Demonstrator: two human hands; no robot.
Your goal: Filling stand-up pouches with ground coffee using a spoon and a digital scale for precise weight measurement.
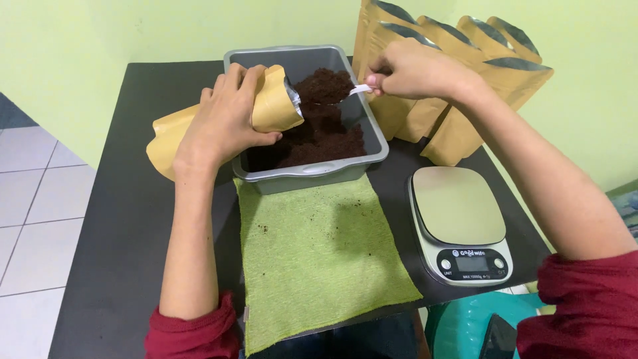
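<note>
My left hand (226, 116) grips a tan stand-up pouch (174, 129) lying sideways, its foil-lined open mouth tilted over a grey plastic tub (312, 170). The tub holds a dark brown ground powder (325, 129), heaped toward the back. My right hand (415, 70) pinches the handle of a small white scoop (357, 89), whose bowl is buried in the powder heap just right of the pouch's mouth. Both forearms are bare, with dark red sleeves pushed up.
A green cloth (319, 256) with a few dark crumbs lies in front of the tub on the black table (126, 252). A digital kitchen scale (462, 223) sits at the right. Several open tan pouches (465, 63) stand behind it. A teal stool (465, 326) is below right.
</note>
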